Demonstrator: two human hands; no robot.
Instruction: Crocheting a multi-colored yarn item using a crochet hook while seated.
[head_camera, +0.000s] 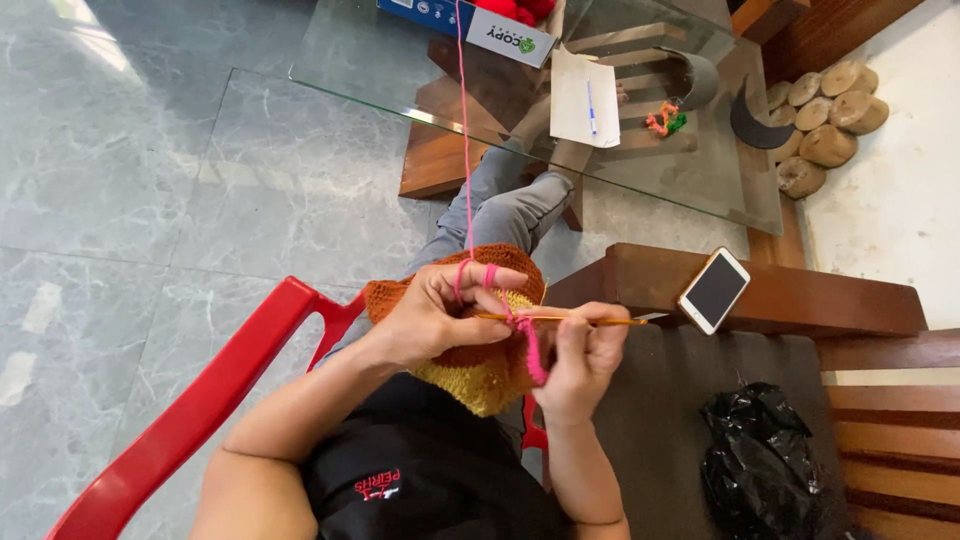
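The left hand (440, 310) is closed on the orange and yellow crochet piece (480, 375) lying in the person's lap, with pink yarn (465, 150) looped over its raised fingers and running up to the far glass counter (350, 60). The right hand (585, 350) pinches a crochet hook (580, 320) — slim, yellowish, pointing right — just beside the work. A phone (714, 290) rests on the wooden armrest (800, 300) to the right, and a black plastic bag (760, 460) sits nearer. A red chair (230, 380) frames the left side.

red chair (200, 400) cropped, crochet piece (480, 385) partly hidden
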